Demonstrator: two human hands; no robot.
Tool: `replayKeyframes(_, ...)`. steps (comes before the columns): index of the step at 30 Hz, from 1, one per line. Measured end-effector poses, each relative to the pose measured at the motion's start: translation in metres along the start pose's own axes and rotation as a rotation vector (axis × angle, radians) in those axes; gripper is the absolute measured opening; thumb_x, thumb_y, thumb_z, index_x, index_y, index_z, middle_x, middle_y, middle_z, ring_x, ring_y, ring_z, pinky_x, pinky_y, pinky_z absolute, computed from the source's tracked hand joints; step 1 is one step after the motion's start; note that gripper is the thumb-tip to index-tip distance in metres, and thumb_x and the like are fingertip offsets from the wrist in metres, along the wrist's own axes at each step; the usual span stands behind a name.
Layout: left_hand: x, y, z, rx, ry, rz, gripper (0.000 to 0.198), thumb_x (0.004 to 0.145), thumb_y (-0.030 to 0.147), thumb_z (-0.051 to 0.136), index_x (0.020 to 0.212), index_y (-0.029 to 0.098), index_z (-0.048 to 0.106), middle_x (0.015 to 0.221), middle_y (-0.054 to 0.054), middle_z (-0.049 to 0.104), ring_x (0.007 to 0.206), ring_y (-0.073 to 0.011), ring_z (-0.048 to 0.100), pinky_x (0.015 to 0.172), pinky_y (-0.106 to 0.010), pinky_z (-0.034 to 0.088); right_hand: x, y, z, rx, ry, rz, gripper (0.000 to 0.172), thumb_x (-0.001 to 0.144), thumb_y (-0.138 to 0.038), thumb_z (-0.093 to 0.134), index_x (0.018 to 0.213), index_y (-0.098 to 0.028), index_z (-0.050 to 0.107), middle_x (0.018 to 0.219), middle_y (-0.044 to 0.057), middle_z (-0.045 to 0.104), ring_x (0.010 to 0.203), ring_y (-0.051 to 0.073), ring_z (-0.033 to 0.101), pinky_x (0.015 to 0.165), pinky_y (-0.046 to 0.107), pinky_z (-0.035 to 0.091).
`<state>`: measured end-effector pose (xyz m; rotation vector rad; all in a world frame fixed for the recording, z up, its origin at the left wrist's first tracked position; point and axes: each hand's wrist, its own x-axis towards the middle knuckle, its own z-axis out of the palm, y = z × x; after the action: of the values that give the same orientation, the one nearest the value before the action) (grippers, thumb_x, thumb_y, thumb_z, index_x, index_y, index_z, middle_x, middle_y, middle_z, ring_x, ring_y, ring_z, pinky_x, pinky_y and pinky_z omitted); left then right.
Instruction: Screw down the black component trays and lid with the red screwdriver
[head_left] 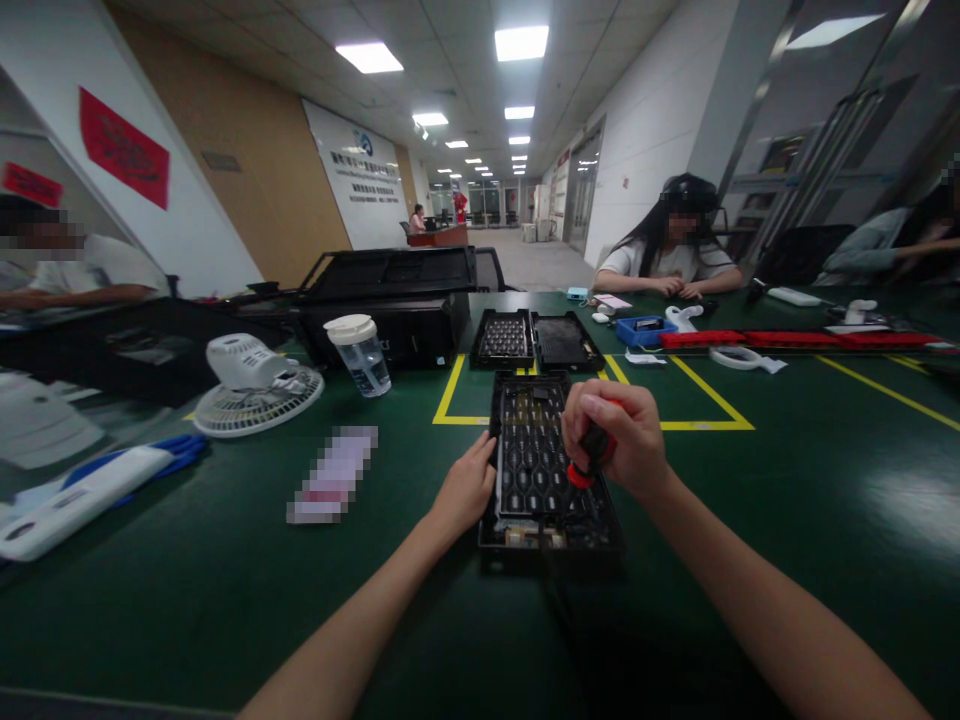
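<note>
A long black case (pixel 555 558) lies open in front of me on the green table. Inside it is a black tray (pixel 525 480) with rows of small moulded slots. My left hand (pixel 469 488) holds the case by its left wall, fingers along the edge. A red and black screwdriver (pixel 580 477) is in the closed fist of my right hand (pixel 626 435), over the right side of the tray. Its tip is hidden, so I cannot tell whether it touches anything. Some light brown parts (pixel 525 538) show at the case's near end.
Behind the case stands another open black case (pixel 504 342). To the left are a water cup (pixel 361 355), a white fan (pixel 255 395), and a blurred-out flat object (pixel 335 475). A blue tray (pixel 643 330) and a tape roll (pixel 735 357) lie right. A person (pixel 671 245) sits across.
</note>
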<state>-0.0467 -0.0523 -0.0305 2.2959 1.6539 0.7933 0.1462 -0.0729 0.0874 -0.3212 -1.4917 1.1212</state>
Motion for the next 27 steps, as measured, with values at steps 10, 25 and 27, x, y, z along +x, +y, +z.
replayKeyframes(10,0.0012,-0.0006,0.0003,-0.005,-0.006,-0.005,0.044,0.084,0.013,0.034,0.126,0.011,0.046,0.137,-0.01,0.04,0.127,-0.0165,0.034,0.107,-0.031,0.027,-0.0004,-0.0024,0.0003,0.007,0.007,0.025,0.026,0.082,-0.021,0.049,0.057,-0.013,0.051,0.048,-0.002,0.049,0.031,0.007,0.044,0.032,0.02,0.028)
replayKeyframes(25,0.0009,-0.0011,0.001,-0.002,-0.003,0.006,0.043,0.084,0.013,0.033,0.125,0.009,0.046,0.137,-0.011,0.04,0.127,-0.0168,0.035,0.107,-0.03,0.026,-0.001,-0.0001,0.0034,-0.025,0.013,0.025,0.027,0.082,-0.023,0.05,0.056,-0.014,0.051,0.048,-0.002,0.049,0.032,0.007,0.043,0.032,0.019,0.028)
replayKeyframes(27,0.0007,-0.0012,0.0012,-0.001,-0.001,0.003,0.043,0.084,0.013,0.034,0.125,0.01,0.046,0.137,-0.011,0.04,0.127,-0.017,0.036,0.107,-0.03,0.027,-0.0013,0.0002,0.0036,-0.031,0.013,0.032,0.028,0.082,-0.023,0.05,0.056,-0.014,0.05,0.048,-0.002,0.049,0.032,0.007,0.043,0.032,0.019,0.028)
